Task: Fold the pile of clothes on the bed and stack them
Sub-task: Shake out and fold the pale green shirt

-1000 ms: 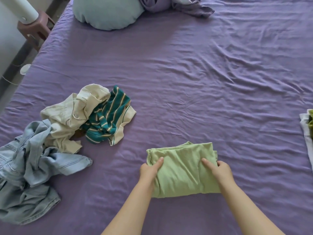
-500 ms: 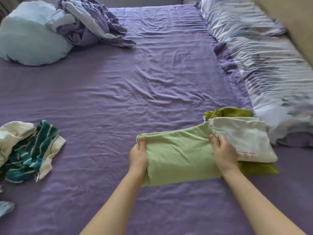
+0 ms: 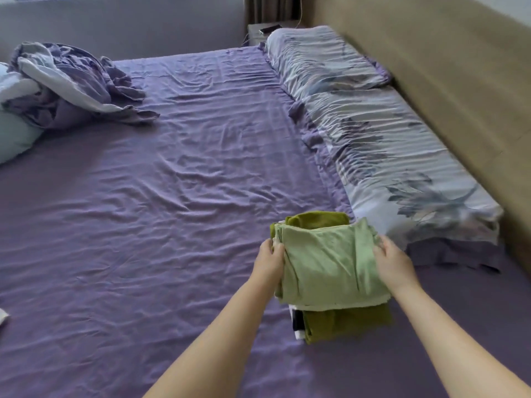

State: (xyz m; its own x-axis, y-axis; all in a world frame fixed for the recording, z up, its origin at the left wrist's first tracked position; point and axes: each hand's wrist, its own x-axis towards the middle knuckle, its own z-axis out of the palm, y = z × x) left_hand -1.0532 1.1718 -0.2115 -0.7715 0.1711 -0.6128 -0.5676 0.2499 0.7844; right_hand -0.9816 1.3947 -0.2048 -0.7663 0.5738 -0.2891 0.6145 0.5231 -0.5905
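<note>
The bed (image 3: 178, 214) was covered by a wrinkled purple sheet and took up most of the view. Along its right edge lay two pillows in a pale floral print — the nearer pillow (image 3: 408, 179) and the farther pillow (image 3: 321, 58) — set against a tan headboard (image 3: 448, 70). At the far left sat a crumpled purple and grey blanket (image 3: 71, 84), resting partly on a pale blue cushion (image 3: 14, 133). A nightstand (image 3: 258, 31) stood beyond the bed's far corner with a dark flat item on top; its nature could not be told.

The stack (image 3: 342, 317) of folded clothes lay on the sheet near the foot of the nearer pillow. Its lowest visible layer was an olive green garment (image 3: 344, 323), which also showed at the far side of the stack. A thin white layer showed just above it at the near edge. A dark and white edge was visible at the stack's near left corner.

The light green folded garment (image 3: 327, 265) lay on top of the stack. The left hand (image 3: 268, 258) gripped its left edge, fingers curled round the fold. The right hand (image 3: 392, 261) held its right edge, fingers over the cloth — whether the thumb sat beneath could not be seen. Both forearms reached in from the lower edge of the view.

A small pale scrap (image 3: 3, 315) lay at the far left margin; it was too cut off to identify.
</note>
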